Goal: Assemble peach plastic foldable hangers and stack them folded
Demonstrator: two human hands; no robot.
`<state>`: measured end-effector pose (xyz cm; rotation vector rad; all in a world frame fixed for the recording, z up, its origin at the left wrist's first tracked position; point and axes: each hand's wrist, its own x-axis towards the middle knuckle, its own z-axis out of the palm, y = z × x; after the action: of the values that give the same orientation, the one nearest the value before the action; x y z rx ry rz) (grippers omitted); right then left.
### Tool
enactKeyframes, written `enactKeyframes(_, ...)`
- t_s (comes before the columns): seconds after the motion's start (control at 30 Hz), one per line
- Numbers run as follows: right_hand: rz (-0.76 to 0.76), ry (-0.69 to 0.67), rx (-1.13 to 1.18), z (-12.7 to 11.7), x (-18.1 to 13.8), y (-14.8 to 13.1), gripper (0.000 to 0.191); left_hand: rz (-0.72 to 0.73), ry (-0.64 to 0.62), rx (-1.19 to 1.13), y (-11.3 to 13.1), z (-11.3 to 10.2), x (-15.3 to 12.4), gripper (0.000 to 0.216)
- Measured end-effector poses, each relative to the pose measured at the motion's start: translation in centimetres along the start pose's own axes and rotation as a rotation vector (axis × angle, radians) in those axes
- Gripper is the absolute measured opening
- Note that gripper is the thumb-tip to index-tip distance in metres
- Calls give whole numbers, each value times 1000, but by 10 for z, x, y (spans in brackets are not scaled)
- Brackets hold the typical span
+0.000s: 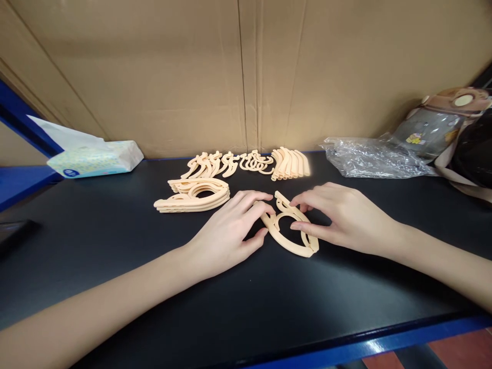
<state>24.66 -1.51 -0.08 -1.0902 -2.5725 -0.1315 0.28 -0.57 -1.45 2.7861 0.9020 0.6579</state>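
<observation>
A cream plastic folding hanger (288, 248), folded with its two arms close together around a round middle opening, lies on the black table in front of me. My left hand (234, 225) is at its left arm, fingers bent over the upper end and thumb close beside it. From the other side my right hand (342, 218) holds the right arm, its thumb reaching over the opening and its fingers around the outer edge. Left of my hands sits a stack of folded hangers (192, 205). Behind lie loose hanger parts: curved arms (207, 165), hook pieces (255, 163) and more arms (290, 164).
A tissue pack (96, 159) stands at the back left. At the back right are a crumpled clear plastic bag (372, 156), a drinking bottle (434, 125) and a dark bag with a strap (472, 148). Cardboard (172, 77) walls off the back. The table has a blue front edge (369, 343).
</observation>
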Motion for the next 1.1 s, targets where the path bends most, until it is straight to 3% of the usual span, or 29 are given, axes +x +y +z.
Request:
enactKeyframes(0.27,-78,-96,-2,-3,0,-6,56,-17,-23,-36,3,1,-1,43)
enactKeyframes(0.47,-47,-155,217,-1,-1,-12,48,-60,-81,-53,2,1,-1,69)
enactKeyframes(0.7,17,-112,376,2,-2,-9,54,-37,-46,12,8,-2,-1,64)
enactKeyframes(0.8,102,2,472,-1,0,-5,48,13,13,94,7,-3,-2,63)
enactKeyframes(0.9,238,53,563,-5,3,-1,28,48,82,188,4,-5,-1,64)
enactKeyframes(1.1,399,-180,866,-8,9,7,32,105,133,275,0,-8,-1,62)
